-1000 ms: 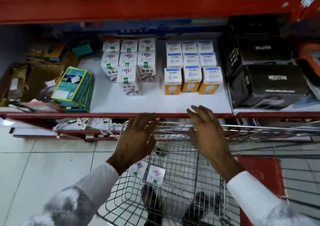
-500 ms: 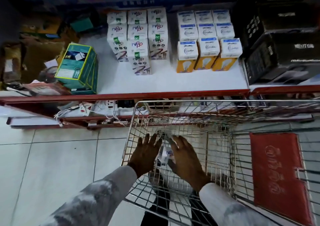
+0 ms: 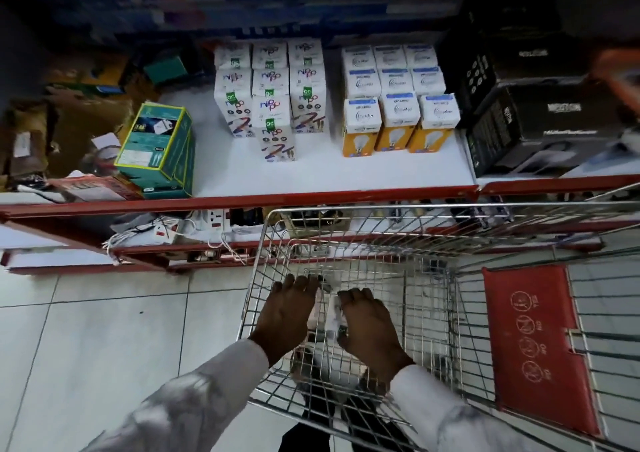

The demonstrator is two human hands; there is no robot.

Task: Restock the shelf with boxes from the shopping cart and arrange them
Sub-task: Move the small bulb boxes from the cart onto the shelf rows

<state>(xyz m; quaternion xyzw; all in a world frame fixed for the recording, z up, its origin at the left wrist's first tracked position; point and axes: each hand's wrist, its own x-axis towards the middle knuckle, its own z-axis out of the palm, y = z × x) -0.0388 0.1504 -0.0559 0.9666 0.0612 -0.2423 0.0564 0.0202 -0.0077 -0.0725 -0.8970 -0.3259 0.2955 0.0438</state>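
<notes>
Both my hands are down inside the wire shopping cart. My left hand and my right hand curl from either side around a small white box on the cart floor; most of the box is hidden under my fingers. I cannot see whether there is a second box beneath them. On the white shelf above stand rows of white boxes with purple lettering and, to their right, blue-and-white boxes with yellow fronts.
A green box lies at the shelf's left, with cardboard clutter beyond it. Large black boxes fill the right end. Power strips and cables sit on the lower shelf. The cart's red seat flap is at the right.
My hands dropped from the cart's rim into the basket and closed in on the white box. The view tilted down, so the shelf now sits higher in the frame.
</notes>
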